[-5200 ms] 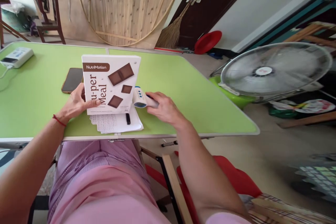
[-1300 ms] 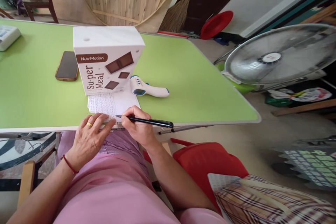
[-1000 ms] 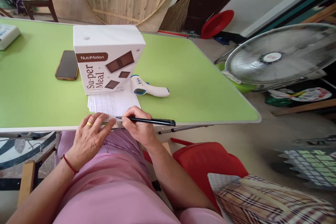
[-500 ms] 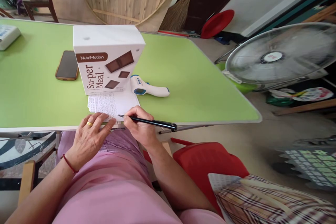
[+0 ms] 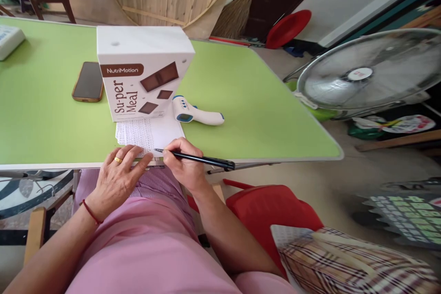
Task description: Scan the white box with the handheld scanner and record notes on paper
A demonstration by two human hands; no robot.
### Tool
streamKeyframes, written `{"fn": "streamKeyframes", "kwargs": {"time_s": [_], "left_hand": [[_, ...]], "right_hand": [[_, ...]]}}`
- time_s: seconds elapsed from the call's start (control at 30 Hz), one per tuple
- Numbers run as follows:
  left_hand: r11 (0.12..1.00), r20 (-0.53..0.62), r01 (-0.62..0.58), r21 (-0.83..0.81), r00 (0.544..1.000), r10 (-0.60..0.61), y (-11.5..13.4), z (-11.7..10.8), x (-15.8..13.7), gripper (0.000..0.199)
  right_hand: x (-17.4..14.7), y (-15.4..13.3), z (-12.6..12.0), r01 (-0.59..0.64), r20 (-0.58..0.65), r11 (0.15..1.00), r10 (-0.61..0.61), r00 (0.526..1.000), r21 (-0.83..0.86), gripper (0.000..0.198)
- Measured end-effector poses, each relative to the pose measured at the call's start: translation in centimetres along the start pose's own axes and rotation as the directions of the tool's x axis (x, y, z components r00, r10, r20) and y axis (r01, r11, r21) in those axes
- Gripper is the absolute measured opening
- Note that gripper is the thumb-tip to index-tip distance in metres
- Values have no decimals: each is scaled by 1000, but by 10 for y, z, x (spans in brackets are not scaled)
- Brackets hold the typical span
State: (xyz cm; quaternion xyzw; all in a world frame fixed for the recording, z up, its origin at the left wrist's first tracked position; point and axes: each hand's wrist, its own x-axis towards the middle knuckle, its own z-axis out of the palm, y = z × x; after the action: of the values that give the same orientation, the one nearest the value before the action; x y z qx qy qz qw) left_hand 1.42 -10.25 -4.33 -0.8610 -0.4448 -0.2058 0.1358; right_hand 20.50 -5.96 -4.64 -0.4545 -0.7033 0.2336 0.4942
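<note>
At the near edge of the lime-green, metal-rimmed table (image 5: 262,119), the person's left hand (image 5: 119,172) lies flat, fingers loosely spread and grasping nothing, tips over the lower left of the white paper sheets (image 5: 167,133) with their small rows of handwriting. The right hand (image 5: 188,173) is closed on a slim, glossy black pen (image 5: 210,161), pinched near its point. From where I stand, writing neatly here would seem to call for even pressure from the left fingertips, since paper so near the edge could slip, and a light pinch on the pen. The pen slants across the right hand: its tip juts left over the paper, near the left thumb, and its barrel sticks out on the right. Whether the tip touches the paper, I can't tell. The sheets reach away to the upright white cardboard box (image 5: 136,86) printed with brown squares; a white-and-blue plastic handheld thermometer (image 5: 204,117) lies just right of it.
</note>
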Motion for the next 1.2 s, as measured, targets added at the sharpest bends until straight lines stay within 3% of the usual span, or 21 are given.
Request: {"fn": "streamKeyframes", "kwargs": {"time_s": [1.2], "left_hand": [[1000, -10, 10, -1, 1000, -10, 0, 2, -1, 31]], "right_hand": [[2, 1, -1, -7, -8, 1000, 7, 1000, -9, 12]]}}
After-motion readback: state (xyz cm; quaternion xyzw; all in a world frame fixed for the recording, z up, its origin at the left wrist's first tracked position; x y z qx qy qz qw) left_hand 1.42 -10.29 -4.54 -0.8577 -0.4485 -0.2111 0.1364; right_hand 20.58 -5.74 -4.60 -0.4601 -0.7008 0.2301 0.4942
